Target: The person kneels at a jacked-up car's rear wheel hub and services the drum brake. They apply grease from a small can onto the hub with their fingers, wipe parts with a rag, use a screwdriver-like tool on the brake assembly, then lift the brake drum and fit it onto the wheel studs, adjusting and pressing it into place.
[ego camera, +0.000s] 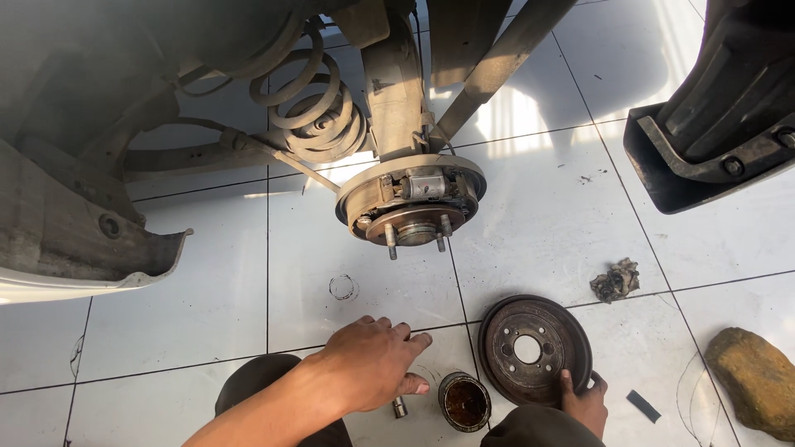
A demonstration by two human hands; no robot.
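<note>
My left hand (373, 362) hovers palm down over the white tiled floor (199, 298), fingers spread, holding nothing, just left of a small round tin (464, 401) of brown grease. A small metal socket-like piece (400, 406) lies under that hand. My right hand (585, 401) grips the lower edge of a rusty brake drum (535, 348) lying flat on the floor. Above, the bare wheel hub with studs (412, 225) and its backing plate (356, 197) hang from the raised car.
A coil spring (319, 103) and suspension arms sit behind the hub. Bumper and body parts (79, 223) overhang at left, another dark panel (712, 124) at upper right. A dirty rag (615, 280), a brown stone (755, 377) and a small dark strip (643, 406) lie at right.
</note>
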